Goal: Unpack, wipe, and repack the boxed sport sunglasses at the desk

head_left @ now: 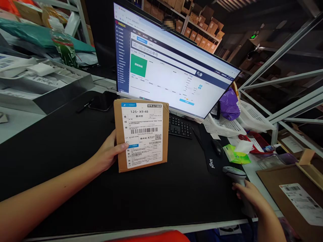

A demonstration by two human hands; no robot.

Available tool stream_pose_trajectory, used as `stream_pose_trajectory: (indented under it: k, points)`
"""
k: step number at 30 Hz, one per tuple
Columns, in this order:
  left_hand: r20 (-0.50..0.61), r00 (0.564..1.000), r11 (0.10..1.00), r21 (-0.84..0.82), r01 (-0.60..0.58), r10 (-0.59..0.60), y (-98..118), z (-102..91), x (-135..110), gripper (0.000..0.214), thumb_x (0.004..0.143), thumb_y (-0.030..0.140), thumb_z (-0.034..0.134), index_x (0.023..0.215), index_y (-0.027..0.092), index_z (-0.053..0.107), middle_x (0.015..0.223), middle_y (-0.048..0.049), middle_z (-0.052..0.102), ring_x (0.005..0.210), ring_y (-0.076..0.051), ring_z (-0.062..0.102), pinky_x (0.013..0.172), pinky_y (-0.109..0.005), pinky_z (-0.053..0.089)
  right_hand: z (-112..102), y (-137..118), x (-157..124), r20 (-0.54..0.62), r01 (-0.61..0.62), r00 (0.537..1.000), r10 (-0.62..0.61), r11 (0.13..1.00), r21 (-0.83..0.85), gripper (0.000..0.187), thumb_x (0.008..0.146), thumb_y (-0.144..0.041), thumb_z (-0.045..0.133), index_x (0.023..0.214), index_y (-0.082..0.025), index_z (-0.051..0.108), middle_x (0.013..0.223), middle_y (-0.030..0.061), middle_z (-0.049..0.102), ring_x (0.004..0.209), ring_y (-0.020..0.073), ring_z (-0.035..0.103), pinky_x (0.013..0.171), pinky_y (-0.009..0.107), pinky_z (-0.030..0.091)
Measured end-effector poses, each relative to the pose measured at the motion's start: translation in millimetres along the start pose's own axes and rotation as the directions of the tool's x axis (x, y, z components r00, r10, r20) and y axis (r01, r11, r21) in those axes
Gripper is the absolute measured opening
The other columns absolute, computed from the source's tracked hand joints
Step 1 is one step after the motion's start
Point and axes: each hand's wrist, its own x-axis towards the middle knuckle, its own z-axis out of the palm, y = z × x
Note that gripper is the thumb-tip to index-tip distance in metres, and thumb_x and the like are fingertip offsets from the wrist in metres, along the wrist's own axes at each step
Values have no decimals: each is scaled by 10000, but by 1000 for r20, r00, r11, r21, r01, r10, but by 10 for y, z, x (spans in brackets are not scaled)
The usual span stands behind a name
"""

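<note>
A brown cardboard box (pixel 166 141) stands up over the black desk mat, its white shipping label (pixel 144 134) turned toward me. My left hand (pixel 111 149) grips the box by its left side, thumb on the label and the other fingers hidden behind. At the right edge of the desk, my right hand (pixel 248 195) is wrapped round the handle of a grey-white barcode scanner (pixel 234 172), whose head points left toward the box. Behind the box, a monitor (pixel 166 80) shows a page with a green square.
A keyboard (pixel 180 127) sits partly behind the box, with a mouse (pixel 217 148) to its right. White baskets (pixel 227 124) and a green tissue pack (pixel 236 154) line the right side. A larger carton (pixel 290 198) lies at far right. Left are a phone (pixel 102 101), grey tray (pixel 52 95) and bottle (pixel 64 47).
</note>
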Motion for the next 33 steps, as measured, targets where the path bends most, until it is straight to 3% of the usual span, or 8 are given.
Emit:
stream_pose_trajectory:
  k: [16, 25, 33]
  points:
    - [21, 1000, 999, -45, 14, -13, -1, -11, 56, 1053, 591, 698, 933, 1449, 213, 562, 1464, -213, 675, 1305, -478, 683, 981, -559, 686, -73, 216, 193, -44, 24, 999, -26, 999, -38, 370, 649, -502, 754, 873, -229, 644, 775, 74, 780, 573, 210, 669, 568, 345, 549]
    - [47, 998, 993, -111, -32, 37, -25, -5, 77, 1057, 606, 675, 956, 1481, 219, 578, 1456, -162, 696, 1306, -444, 691, 988, -513, 685, -46, -39, -1, -72, -28, 997, 28, 1000, -3, 367, 582, -463, 781, 825, -237, 623, 745, 64, 786, 580, 205, 665, 584, 343, 557]
    - [94, 995, 992, -123, -28, 40, -34, -2, 75, 1007, 662, 652, 931, 1480, 179, 583, 1426, -157, 716, 1331, -447, 676, 1014, -515, 671, -44, -90, -44, -84, -28, 996, 26, 999, -20, 398, 567, -483, 770, 833, -233, 613, 735, 57, 777, 556, 186, 646, 548, 324, 530]
